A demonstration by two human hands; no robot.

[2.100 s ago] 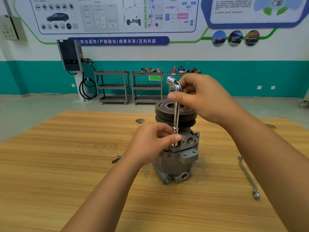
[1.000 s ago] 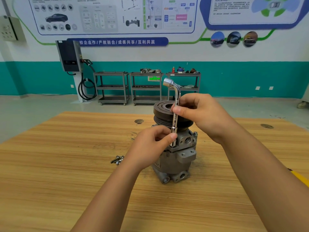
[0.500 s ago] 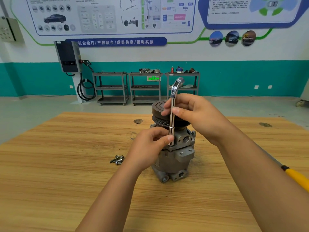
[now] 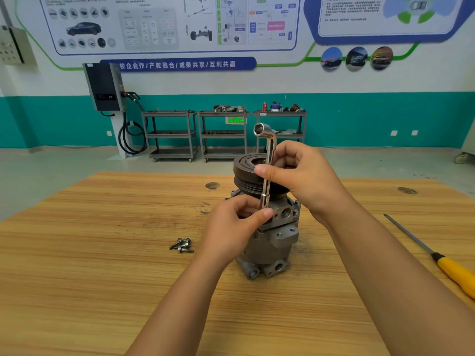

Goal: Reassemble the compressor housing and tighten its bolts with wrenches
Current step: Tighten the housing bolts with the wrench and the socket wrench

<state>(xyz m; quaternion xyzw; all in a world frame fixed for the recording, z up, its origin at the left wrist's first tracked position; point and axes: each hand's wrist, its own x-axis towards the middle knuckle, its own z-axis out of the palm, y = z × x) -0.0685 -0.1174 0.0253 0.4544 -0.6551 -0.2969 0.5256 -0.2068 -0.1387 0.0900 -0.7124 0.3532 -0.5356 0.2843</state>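
A grey metal compressor [image 4: 272, 242] stands upright on the wooden table [image 4: 102, 253], its black pulley [image 4: 246, 165] on top. A chrome L-shaped socket wrench [image 4: 267, 160] stands vertically beside the pulley, its bent socket end pointing up and left. My right hand [image 4: 303, 176] pinches the wrench shaft near the middle. My left hand [image 4: 236, 222] grips the lower end of the shaft against the housing flange, hiding the wrench's tip. Several loose bolts [image 4: 182, 245] lie on the table left of the compressor.
A yellow-handled file [image 4: 442, 260] lies on the table at the right. Two dark knots [image 4: 212, 185] [image 4: 407, 190] mark the table's far side. Metal shelf carts [image 4: 223, 134] and a wall charger [image 4: 105, 86] stand far behind.
The wrench's bent end has swung from pointing right to pointing left as my right hand turned it. The view shifted, bringing the file into sight at the right.
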